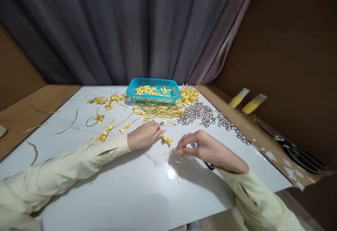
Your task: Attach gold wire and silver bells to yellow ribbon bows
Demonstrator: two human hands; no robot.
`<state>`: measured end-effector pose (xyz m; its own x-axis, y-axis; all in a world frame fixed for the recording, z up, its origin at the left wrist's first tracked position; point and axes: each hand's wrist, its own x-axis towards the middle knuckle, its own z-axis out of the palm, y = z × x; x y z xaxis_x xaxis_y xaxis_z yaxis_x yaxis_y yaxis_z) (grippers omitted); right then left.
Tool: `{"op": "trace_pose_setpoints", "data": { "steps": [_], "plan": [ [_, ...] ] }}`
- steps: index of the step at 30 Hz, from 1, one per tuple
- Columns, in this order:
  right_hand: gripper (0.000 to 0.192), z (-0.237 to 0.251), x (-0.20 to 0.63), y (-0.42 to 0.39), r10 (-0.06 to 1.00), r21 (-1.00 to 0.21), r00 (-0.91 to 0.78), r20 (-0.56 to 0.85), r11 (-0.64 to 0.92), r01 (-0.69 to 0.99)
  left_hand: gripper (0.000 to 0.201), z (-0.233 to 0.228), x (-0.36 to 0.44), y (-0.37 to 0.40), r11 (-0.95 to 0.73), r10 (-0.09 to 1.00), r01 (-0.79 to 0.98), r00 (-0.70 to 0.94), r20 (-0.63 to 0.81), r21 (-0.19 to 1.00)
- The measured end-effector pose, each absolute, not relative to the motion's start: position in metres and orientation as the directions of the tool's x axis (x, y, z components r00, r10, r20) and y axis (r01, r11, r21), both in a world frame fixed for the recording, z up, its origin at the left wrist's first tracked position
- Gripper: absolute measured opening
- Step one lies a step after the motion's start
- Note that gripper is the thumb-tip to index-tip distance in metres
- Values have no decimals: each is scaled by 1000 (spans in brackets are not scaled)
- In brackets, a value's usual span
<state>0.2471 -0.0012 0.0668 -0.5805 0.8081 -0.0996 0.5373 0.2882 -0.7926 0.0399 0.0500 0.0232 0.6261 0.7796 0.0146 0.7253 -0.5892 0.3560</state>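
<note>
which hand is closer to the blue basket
Left. The left hand lies flat on the white table, below the blue basket. The right hand sits nearer the person, further right, pinching gold thread.

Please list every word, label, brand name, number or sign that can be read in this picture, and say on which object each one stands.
None can be read.
The blue basket, the two yellow bottles, the black scissors and the white board show no legible print.
If the bottles carry labels, they are too small and blurred to tell.
</note>
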Motion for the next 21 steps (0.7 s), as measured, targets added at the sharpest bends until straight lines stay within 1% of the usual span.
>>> {"op": "trace_pose_setpoints", "data": {
  "steps": [4, 9, 11, 14, 16, 18, 21],
  "plan": [
    [17, 64, 260, 27, 774, -801, -617, -139, 279, 529, 44, 15, 53, 63, -616, 744, 711, 667, -46, 341],
    [13, 50, 268, 46, 766, -836, -617, -183, 209, 507, 36, 19, 57, 48, -612, 734, 720, 671, -102, 328],
    [13, 49, 268, 46, 755, -858, -625, -196, 176, 482, 33, 21, 55, 41, -600, 746, 721, 661, -86, 347],
    [14, 50, 268, 42, 735, -892, -652, -186, 151, 425, 30, 22, 50, 32, -579, 776, 684, 630, 41, 444],
    [17, 52, 267, 39, 719, -898, -678, -154, 185, 400, 28, 23, 47, 28, -584, 788, 641, 596, 157, 499],
    [18, 54, 265, 37, 717, -886, -691, -93, 257, 386, 25, 24, 45, 24, -615, 777, 605, 573, 259, 506],
    [15, 55, 262, 32, 724, -857, -689, 19, 367, 362, 20, 26, 44, 19, -677, 733, 557, 569, 373, 481]
  ]
}}
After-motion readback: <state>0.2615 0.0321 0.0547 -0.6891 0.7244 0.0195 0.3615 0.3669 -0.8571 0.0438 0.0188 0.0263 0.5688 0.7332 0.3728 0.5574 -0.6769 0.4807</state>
